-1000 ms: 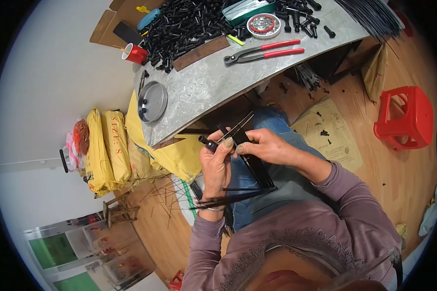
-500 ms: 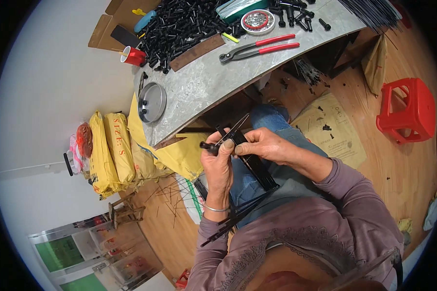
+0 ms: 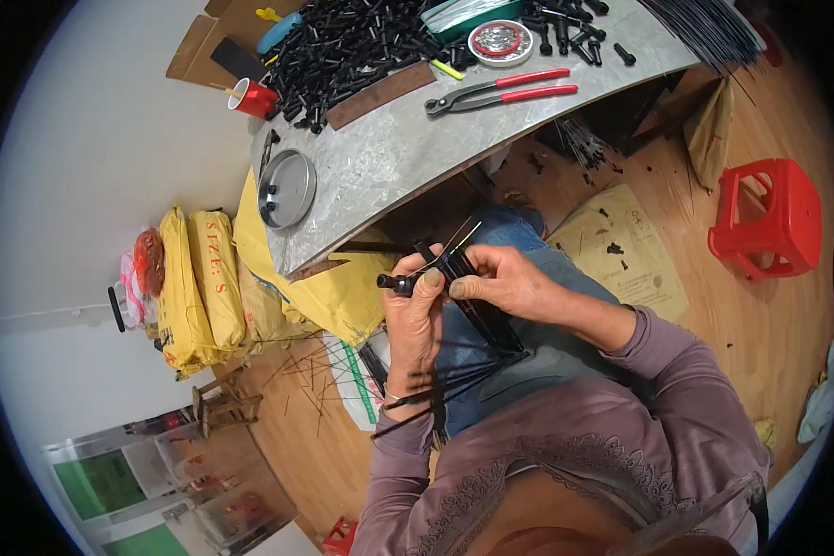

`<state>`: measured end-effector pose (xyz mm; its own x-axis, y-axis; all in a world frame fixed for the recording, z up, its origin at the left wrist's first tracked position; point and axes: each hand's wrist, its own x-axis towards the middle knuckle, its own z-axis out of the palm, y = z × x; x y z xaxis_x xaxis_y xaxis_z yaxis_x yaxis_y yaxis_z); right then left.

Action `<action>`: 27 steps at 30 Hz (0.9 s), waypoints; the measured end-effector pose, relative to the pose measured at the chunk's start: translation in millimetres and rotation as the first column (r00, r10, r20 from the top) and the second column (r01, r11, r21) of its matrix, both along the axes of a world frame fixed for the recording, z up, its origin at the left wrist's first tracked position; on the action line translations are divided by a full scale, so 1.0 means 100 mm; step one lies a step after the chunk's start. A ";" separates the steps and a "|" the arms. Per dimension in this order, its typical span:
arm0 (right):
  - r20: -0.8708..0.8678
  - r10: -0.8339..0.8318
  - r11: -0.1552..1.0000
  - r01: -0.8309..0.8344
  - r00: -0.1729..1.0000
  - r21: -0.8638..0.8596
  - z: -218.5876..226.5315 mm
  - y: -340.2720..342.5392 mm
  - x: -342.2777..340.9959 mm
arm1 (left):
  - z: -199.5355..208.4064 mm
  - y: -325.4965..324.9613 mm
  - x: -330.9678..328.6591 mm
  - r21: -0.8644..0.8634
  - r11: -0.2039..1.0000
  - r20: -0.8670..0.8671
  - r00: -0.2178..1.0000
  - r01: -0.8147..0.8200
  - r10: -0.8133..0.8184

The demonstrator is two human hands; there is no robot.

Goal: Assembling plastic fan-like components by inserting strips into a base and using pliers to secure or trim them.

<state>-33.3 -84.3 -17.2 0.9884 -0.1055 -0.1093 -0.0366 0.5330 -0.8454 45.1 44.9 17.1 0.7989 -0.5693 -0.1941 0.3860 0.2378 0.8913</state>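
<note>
Above my lap, my left hand (image 3: pixel 415 310) is closed around a black tubular plastic fitting (image 3: pixel 394 282), whose flared end sticks out to the left. Beside it, my right hand (image 3: pixel 505 281) pinches the upper end of a bundle of thin black ribs (image 3: pixel 493 332), like those of an umbrella frame. The bundle slants down over my thigh, and several ribs fan out across my left wrist. Both thumbs lie close together at the joint. A thin light wire (image 3: pixel 471 232) pokes up between the hands; my fingers hide where it ends.
On the grey table (image 3: pixel 371 185) lie red-handled pincers (image 3: pixel 500 92), a round metal dish (image 3: pixel 287 189), a tin of small metal pieces (image 3: pixel 500 43) and a heap of black fittings (image 3: pixel 361 56). A red stool (image 3: pixel 769 221) stands right; yellow sacks (image 3: pixel 218 278) sit left.
The ribs across my left wrist have swung and spread apart, some blurred by motion. Both hands keep their hold on the fitting and bundle. The whole view has shifted slightly.
</note>
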 end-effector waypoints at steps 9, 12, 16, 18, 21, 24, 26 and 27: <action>0.035 -0.103 0.980 0.096 0.994 0.172 0.26 0.14 0.06 | 0.14 0.03 0.08 0.060 0.993 0.081 0.991 0.102 -0.107; 0.043 -0.105 0.991 0.101 0.994 0.092 0.29 0.17 0.07 | 0.08 0.06 0.13 0.119 0.993 0.174 0.984 0.015 -0.035; 0.014 -0.126 0.992 0.125 0.992 0.011 0.29 0.19 0.10 | 0.18 0.03 0.51 -0.070 0.988 -0.021 0.990 -0.140 0.139; 0.001 -0.108 0.994 0.108 0.994 -0.018 0.28 0.22 0.11 | 0.26 -0.05 0.65 -0.033 0.998 0.036 0.998 -0.055 0.056; -0.027 -0.090 0.995 0.089 0.996 -0.037 0.31 0.27 0.13 | 0.25 -0.19 0.70 0.104 0.970 0.184 0.954 0.218 -0.235; -0.024 -0.092 0.994 0.090 0.995 -0.064 0.36 0.25 0.12 | 0.31 -0.22 0.64 0.193 0.851 0.048 0.861 0.489 -0.506; -0.047 -0.088 0.993 0.084 0.995 -0.083 0.36 0.26 0.12 | 0.29 -0.16 0.65 0.083 0.873 0.039 0.874 0.480 -0.485; -0.041 -0.081 0.993 0.076 0.996 -0.093 0.34 0.26 0.13 | 0.22 -0.12 0.71 -0.012 0.871 -0.007 0.871 0.491 -0.491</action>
